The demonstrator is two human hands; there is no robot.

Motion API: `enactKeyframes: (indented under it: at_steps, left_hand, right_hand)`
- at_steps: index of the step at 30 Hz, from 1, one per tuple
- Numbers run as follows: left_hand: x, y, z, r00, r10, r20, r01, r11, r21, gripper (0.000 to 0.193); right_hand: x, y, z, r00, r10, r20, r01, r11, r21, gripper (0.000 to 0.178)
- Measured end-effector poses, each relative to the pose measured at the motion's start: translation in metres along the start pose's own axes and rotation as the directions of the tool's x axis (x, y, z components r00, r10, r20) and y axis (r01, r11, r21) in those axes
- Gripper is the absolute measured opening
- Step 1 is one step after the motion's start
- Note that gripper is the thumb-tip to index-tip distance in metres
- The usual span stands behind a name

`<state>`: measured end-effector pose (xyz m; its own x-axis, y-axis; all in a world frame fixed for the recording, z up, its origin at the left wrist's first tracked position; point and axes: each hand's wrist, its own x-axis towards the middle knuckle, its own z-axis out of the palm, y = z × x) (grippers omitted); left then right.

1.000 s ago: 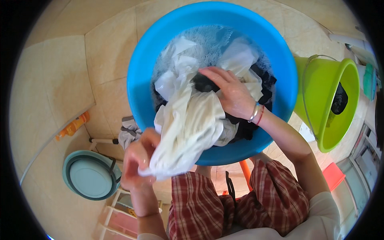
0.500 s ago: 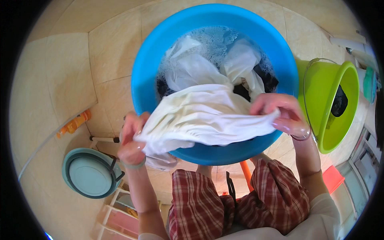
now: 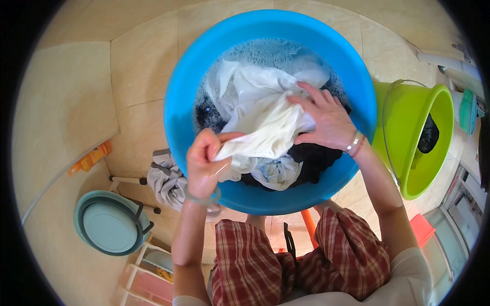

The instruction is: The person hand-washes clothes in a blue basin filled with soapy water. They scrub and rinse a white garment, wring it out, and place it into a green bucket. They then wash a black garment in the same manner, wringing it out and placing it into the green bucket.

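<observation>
White cloth (image 3: 268, 133) bunches mid-way across the blue basin (image 3: 178, 102) — likely soft, water-heavy, slippery; the left hand (image 3: 202, 166) pinches its edge at eight o'clock — a thicker fold should hold better; the right hand (image 3: 331, 121) touches it towards three, fingers loosely spread

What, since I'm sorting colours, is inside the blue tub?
Inside the blue tub are foamy water, dark cloth and white cloth, partly pinched by the left hand and touched by the right hand. The tub's bottom and anything beneath the cloth are covered.
</observation>
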<state>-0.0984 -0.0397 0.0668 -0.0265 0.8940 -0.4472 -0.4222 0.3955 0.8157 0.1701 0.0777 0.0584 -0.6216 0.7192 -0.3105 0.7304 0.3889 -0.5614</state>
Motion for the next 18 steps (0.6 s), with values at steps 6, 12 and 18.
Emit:
enactKeyframes:
  at_steps: [6,12,18]
  left_hand:
    - [-0.002,0.0,-0.046,0.947,0.251,0.201,-0.123,0.861,-0.494,0.026]
    - [0.005,0.016,-0.029,0.972,-0.024,0.232,-0.061,0.934,0.353,0.07]
    - [0.046,-0.004,-0.027,0.999,-0.035,-0.029,0.028,0.98,-0.199,0.032]
  right_hand:
    - [0.017,0.011,0.021,0.978,-0.191,-0.079,0.203,0.957,0.208,0.044]
    - [-0.023,-0.035,-0.051,1.0,-0.009,-0.004,0.009,0.661,0.751,0.065]
    - [0.028,0.002,-0.045,0.989,0.13,-0.064,-0.039,0.664,0.747,0.068]
